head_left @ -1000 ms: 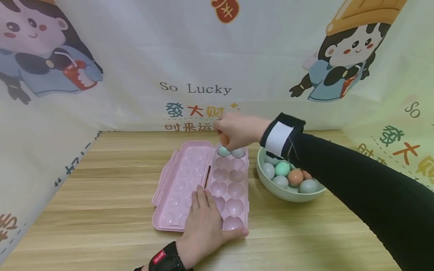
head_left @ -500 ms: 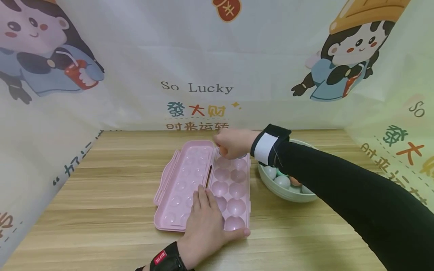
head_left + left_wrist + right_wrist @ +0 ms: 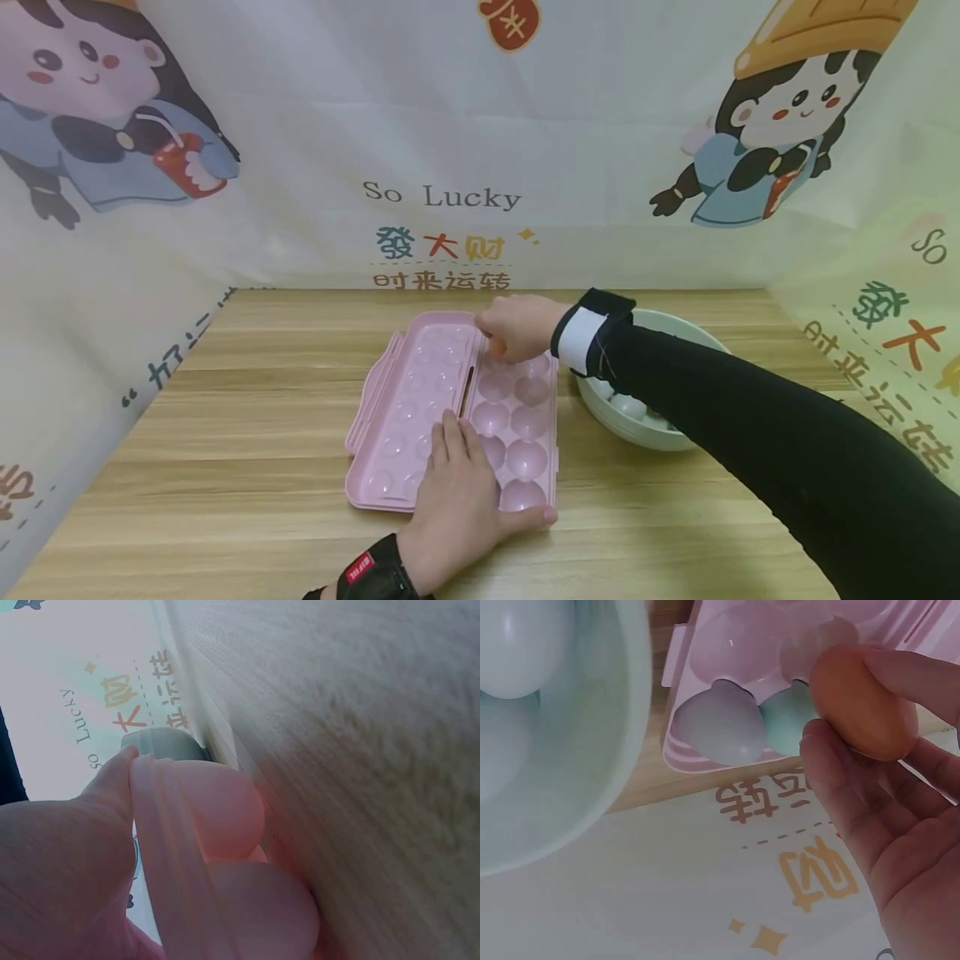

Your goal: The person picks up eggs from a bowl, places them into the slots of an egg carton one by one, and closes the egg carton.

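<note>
My right hand (image 3: 521,325) pinches a brown egg (image 3: 862,701) over the far end of a pink plastic egg carton (image 3: 491,418). Thumb and fingers hold the egg tilted, clear in the right wrist view and mostly hidden in the head view. Just beyond it, a pale grey egg (image 3: 721,724) and a light green egg (image 3: 786,720) sit side by side in the end cups. The near cups hold nothing. My left hand (image 3: 459,504) rests on the near end of the carton, fingers straight and thumb (image 3: 112,780) along its front rim.
A pale green bowl (image 3: 637,433) holding several eggs stands right of the carton, partly hidden under the right sleeve (image 3: 697,392). The carton's lid (image 3: 416,400) lies folded open to the left. A printed cloth (image 3: 442,133) rises behind the wooden table (image 3: 247,417).
My right hand has come down and slightly nearer with the brown egg, from above the carton's far end to its cups. The left hand stays on the carton.
</note>
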The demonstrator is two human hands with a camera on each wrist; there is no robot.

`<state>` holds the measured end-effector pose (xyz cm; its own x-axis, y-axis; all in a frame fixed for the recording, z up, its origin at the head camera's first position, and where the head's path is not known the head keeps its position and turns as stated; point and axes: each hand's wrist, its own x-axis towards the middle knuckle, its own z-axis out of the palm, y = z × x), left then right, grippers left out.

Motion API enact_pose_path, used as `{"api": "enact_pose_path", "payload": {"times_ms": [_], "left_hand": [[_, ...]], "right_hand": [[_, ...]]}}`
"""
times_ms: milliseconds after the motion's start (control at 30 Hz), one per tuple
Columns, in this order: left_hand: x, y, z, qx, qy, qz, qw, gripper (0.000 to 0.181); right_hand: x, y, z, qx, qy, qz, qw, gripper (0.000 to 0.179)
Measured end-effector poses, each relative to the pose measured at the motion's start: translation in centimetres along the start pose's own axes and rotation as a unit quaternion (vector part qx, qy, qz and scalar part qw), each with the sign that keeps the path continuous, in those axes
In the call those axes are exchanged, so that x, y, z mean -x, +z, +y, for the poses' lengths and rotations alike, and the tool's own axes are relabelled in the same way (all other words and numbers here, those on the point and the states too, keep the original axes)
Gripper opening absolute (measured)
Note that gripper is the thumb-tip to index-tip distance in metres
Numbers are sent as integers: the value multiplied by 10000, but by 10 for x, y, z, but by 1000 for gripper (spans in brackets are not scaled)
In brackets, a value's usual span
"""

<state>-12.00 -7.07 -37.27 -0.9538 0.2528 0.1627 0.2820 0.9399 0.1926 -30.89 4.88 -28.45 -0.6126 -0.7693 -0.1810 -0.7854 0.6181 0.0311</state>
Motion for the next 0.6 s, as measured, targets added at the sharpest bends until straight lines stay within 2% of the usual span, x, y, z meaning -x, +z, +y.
{"api": "enact_pose_path", "payload": {"times_ms": [100,333,600], "left_hand": [[0,0,0,16,2,21,10000,135],[1,-1,-1,8,14,60,10000,135],[2,-2,0,-53,59,-4,10000,134]], "right_hand": [[-1,3,1,-74,34,26,10000,25],[-8,12,3,-142,-207,75,9997,27],[-14,23,4,5,-296,231,9993,14]]}}
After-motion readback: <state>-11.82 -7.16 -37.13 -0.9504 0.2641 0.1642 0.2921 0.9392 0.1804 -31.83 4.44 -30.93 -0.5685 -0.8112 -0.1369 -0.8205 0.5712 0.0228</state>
